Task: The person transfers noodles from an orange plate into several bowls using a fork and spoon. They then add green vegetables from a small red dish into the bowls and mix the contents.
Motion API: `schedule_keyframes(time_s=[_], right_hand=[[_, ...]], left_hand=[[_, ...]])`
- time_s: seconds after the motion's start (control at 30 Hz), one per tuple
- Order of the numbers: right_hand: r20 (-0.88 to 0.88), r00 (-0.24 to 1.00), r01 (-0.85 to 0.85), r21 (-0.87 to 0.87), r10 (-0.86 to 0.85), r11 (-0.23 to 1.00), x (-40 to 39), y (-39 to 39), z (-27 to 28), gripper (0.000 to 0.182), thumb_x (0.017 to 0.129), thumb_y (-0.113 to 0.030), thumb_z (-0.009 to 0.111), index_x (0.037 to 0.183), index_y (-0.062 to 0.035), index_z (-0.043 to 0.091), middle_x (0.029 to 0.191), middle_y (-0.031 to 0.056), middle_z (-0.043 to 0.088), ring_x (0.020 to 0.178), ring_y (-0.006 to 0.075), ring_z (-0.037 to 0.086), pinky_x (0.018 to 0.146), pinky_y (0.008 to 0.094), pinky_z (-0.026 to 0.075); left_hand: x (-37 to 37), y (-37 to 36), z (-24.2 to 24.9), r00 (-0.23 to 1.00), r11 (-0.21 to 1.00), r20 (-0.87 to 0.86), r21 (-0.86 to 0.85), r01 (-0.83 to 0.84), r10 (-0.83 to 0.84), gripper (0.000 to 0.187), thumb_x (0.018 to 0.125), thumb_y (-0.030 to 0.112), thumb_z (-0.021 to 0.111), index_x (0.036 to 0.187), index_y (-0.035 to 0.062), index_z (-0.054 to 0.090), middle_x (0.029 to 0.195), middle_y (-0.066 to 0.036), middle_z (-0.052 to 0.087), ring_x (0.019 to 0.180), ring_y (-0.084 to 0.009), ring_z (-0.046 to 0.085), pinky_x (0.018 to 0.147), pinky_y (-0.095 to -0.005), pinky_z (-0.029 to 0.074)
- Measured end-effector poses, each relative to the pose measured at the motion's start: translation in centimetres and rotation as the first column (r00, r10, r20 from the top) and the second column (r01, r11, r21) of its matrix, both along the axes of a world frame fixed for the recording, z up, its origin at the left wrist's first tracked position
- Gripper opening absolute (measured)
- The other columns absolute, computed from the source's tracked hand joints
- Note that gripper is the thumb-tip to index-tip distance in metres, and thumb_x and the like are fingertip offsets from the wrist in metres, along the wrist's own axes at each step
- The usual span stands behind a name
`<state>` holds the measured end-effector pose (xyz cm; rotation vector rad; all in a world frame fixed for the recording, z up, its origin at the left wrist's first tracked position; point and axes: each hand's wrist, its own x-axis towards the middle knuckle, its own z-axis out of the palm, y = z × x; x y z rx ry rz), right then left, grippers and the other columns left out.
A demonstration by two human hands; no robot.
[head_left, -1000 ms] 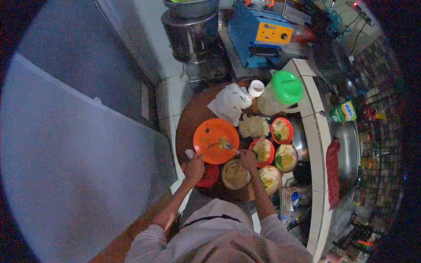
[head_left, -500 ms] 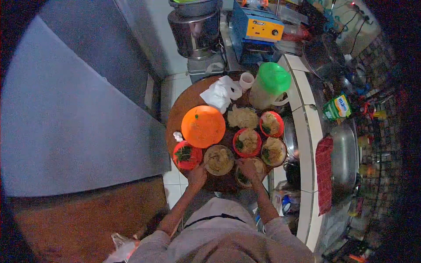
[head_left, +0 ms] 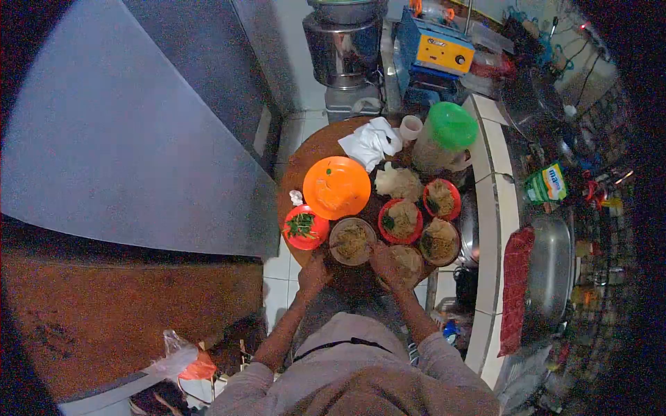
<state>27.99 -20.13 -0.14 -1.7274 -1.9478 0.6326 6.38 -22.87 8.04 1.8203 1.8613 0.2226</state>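
Observation:
A clear bowl of noodles (head_left: 352, 243) stands near the front edge of the round table, between my two hands. My right hand (head_left: 388, 267) has its fingertips at the bowl's right rim and appears to grip it. Just left of and below the bowl is my left hand (head_left: 313, 272), its fingers dark and hard to make out. Partly covered by my right hand and forearm, another bowl of noodles (head_left: 409, 261) sits on the right. A red bowl of green leaves (head_left: 306, 227) lies beyond my left hand.
An orange plate (head_left: 337, 187), a red noodle bowl (head_left: 400, 222), a smaller red bowl (head_left: 442, 199) and a clear bowl (head_left: 440, 243) share the table (head_left: 298, 163). Behind are noodles (head_left: 399, 184), white plastic (head_left: 371, 142), a cup (head_left: 411, 127) and a green-lidded pitcher (head_left: 451, 127). A tiled counter (head_left: 494, 243) borders the right.
The view has shifted, so the table appears farther right and slightly higher. My right hand is now closer to the middle noodle bowl; my left hand remains near its lower left side.

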Motion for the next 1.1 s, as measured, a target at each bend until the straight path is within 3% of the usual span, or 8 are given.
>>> schedule_keyframes(time_s=[0.27, 0.37, 0.57, 0.8, 0.87, 0.9, 0.97, 1.1], right_hand=[[0.122, 0.989, -0.093, 0.051, 0.086, 0.994, 0.1, -0.4, 1.3, 0.040, 0.070, -0.014, 0.054, 0.109, -0.0075, 0.047, 0.096, 0.0209, 0.050, 0.089, 0.0384, 0.048, 0.077, 0.0418, 0.042], [0.208, 0.970, 0.120, 0.049, -0.127, 0.992, 0.5, -0.4, -7.2, 0.037, 0.074, -0.014, 0.050, 0.110, -0.0067, 0.046, 0.097, 0.0206, 0.049, 0.091, 0.0380, 0.048, 0.078, 0.0416, 0.042], [0.013, 0.994, 0.108, -0.244, -0.108, 0.964, -1.7, 0.9, 6.0, 0.029, 0.079, -0.016, 0.042, 0.105, -0.0050, 0.050, 0.094, 0.0209, 0.049, 0.090, 0.0366, 0.048, 0.075, 0.0425, 0.041], [0.157, 0.988, 0.012, -0.125, 0.008, 0.992, 2.1, 0.9, -3.0, 0.028, 0.079, -0.016, 0.043, 0.102, -0.0043, 0.052, 0.085, 0.0207, 0.049, 0.079, 0.0336, 0.049, 0.064, 0.0436, 0.041], [0.068, 0.996, 0.086, -0.453, -0.061, 0.887, 1.7, 0.8, -0.9, 0.028, 0.077, -0.015, 0.046, 0.102, -0.0047, 0.053, 0.083, 0.0200, 0.049, 0.078, 0.0327, 0.049, 0.061, 0.0454, 0.040], [0.070, 0.996, 0.083, -0.452, -0.057, 0.888, 1.5, 0.5, -0.8, 0.028, 0.077, -0.015, 0.046, 0.102, -0.0047, 0.053, 0.083, 0.0200, 0.049, 0.078, 0.0327, 0.049, 0.061, 0.0454, 0.040], [0.379, 0.925, -0.033, 0.075, 0.002, 0.997, 0.9, -0.7, -0.6, 0.025, 0.075, -0.016, 0.049, 0.097, -0.0044, 0.054, 0.086, 0.0192, 0.050, 0.079, 0.0325, 0.050, 0.062, 0.0449, 0.041], [0.288, 0.945, -0.121, -0.132, 0.155, 0.984, 1.1, 0.9, -5.9, 0.025, 0.074, -0.016, 0.051, 0.097, -0.0052, 0.055, 0.091, 0.0180, 0.050, 0.081, 0.0327, 0.050, 0.064, 0.0428, 0.042]], left_hand=[[-0.8, 0.4, -0.3, 0.999, 1.000, -0.042, 0.016, -0.011, 0.012, 0.031, 0.073, 0.020, 0.053, 0.102, 0.0091, 0.046, 0.086, -0.016, 0.053, 0.073, -0.0347, 0.055, 0.058, -0.0438, 0.047], [-0.9, 0.9, -0.5, 0.999, 0.995, -0.032, 0.091, -0.029, 0.032, 0.026, 0.076, 0.017, 0.046, 0.102, 0.0091, 0.047, 0.085, -0.016, 0.053, 0.071, -0.0353, 0.055, 0.057, -0.0442, 0.047], [-1.3, 1.8, -1.3, 0.999, 0.992, -0.039, 0.121, -0.028, 0.033, 0.022, 0.077, 0.015, 0.043, 0.096, 0.0080, 0.050, 0.085, -0.016, 0.054, 0.073, -0.0357, 0.055, 0.058, -0.0451, 0.047], [-2.3, 1.6, -5.4, 0.998, 0.952, -0.029, 0.299, 0.060, -0.054, 0.020, 0.076, 0.014, 0.044, 0.091, 0.0032, 0.052, 0.079, -0.018, 0.054, 0.071, -0.0339, 0.056, 0.061, -0.0446, 0.046], [-1.7, 2.3, -3.2, 0.999, 0.980, -0.044, 0.199, 0.026, -0.018, 0.021, 0.076, 0.014, 0.044, 0.092, 0.0031, 0.051, 0.079, -0.019, 0.054, 0.070, -0.0338, 0.056, 0.060, -0.0445, 0.046], [-1.4, 2.6, -2.3, 0.998, 0.995, -0.063, 0.098, -0.004, 0.010, 0.022, 0.076, 0.015, 0.044, 0.093, 0.0030, 0.051, 0.078, -0.019, 0.054, 0.068, -0.0337, 0.056, 0.060, -0.0444, 0.046], [-1.3, 2.7, -1.6, 0.999, 0.988, -0.046, 0.155, -0.014, 0.021, 0.021, 0.076, 0.014, 0.044, 0.093, 0.0030, 0.051, 0.077, -0.019, 0.054, 0.067, -0.0336, 0.057, 0.059, -0.0446, 0.046], [-1.2, 2.8, -1.9, 0.999, 0.976, -0.034, 0.217, -0.015, 0.023, 0.020, 0.077, 0.013, 0.044, 0.093, 0.0031, 0.051, 0.075, -0.019, 0.054, 0.065, -0.0332, 0.057, 0.057, -0.0443, 0.046]])
